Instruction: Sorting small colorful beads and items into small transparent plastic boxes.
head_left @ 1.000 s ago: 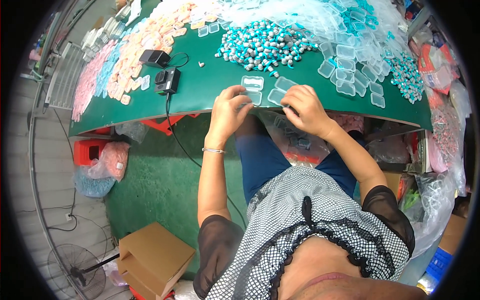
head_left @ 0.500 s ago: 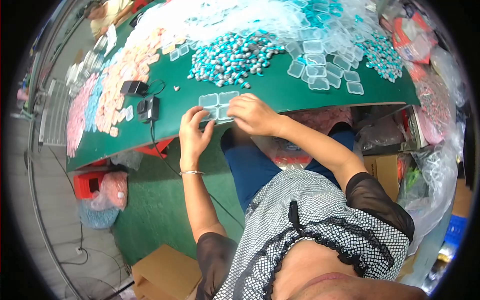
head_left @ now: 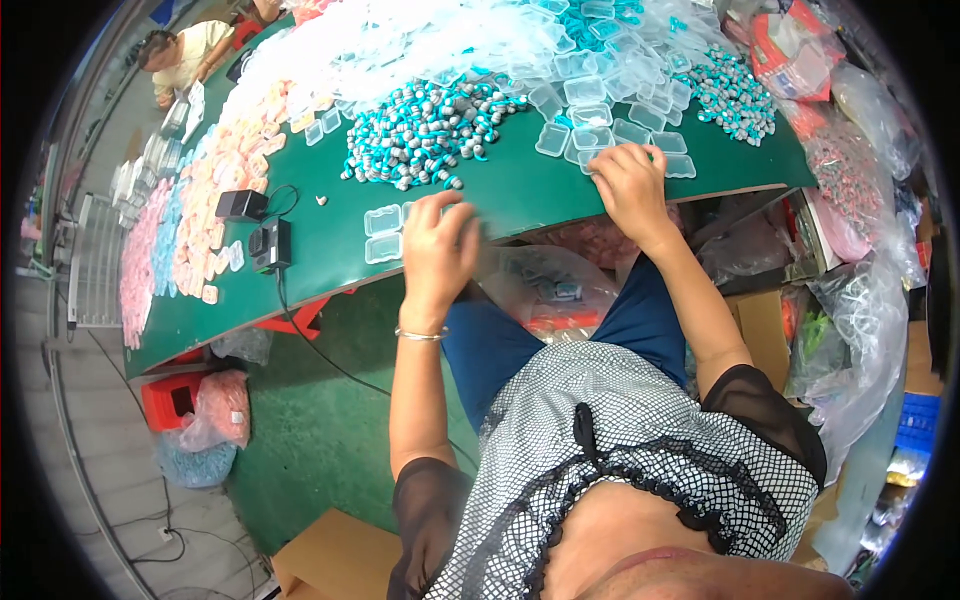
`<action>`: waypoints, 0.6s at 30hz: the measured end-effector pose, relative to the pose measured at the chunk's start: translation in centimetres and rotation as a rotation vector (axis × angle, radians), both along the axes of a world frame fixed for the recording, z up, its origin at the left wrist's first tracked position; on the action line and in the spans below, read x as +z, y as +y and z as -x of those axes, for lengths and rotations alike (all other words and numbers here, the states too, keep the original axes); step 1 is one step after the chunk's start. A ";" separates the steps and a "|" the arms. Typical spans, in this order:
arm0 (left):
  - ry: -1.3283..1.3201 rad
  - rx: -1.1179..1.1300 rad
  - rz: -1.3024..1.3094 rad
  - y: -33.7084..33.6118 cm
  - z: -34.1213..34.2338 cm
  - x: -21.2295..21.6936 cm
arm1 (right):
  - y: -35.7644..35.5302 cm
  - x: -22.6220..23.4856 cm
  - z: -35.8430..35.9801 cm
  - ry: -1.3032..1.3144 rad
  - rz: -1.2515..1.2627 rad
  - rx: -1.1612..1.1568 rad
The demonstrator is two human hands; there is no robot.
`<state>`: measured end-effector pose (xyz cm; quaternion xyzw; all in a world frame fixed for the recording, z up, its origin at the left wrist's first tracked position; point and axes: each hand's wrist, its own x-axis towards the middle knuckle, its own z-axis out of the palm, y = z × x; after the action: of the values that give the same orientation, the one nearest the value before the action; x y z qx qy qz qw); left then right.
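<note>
The green bench [head_left: 330,255] carries everything here. Loose clear cases [head_left: 592,137] spread toward its right end, and a heap of grey-and-teal pieces [head_left: 415,135] lies mid-bench. The left hand [head_left: 440,245], blurred, hangs half-curled at the near edge; whether it grips anything I cannot tell. The right hand [head_left: 632,190] bends its fingers over the loose cases' near side, its hold unclear. Paired clear cases [head_left: 383,248] lie just beside the left hand, near the front edge.
</note>
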<state>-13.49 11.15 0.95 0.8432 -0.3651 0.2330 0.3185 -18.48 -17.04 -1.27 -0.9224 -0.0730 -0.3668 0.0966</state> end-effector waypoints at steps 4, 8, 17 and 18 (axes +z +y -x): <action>0.056 -0.062 0.037 -2.4 0.1 -0.2 | 1.9 0.9 1.3 0.055 -0.111 0.184; 0.040 -0.085 -0.058 -2.8 -0.1 0.2 | 3.1 0.3 0.8 0.023 -0.221 0.520; -0.080 -0.042 -0.202 -1.9 -0.2 -1.2 | 3.6 -0.2 -0.7 0.058 -0.280 0.496; -0.078 -0.039 -0.200 -1.9 -0.2 -1.3 | 2.8 0.2 -1.0 0.031 -0.239 0.430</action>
<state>-13.29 9.27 -0.33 0.8538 -0.4150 0.2217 0.2228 -17.48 -14.24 -1.05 -0.8732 -0.2223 -0.3294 0.2821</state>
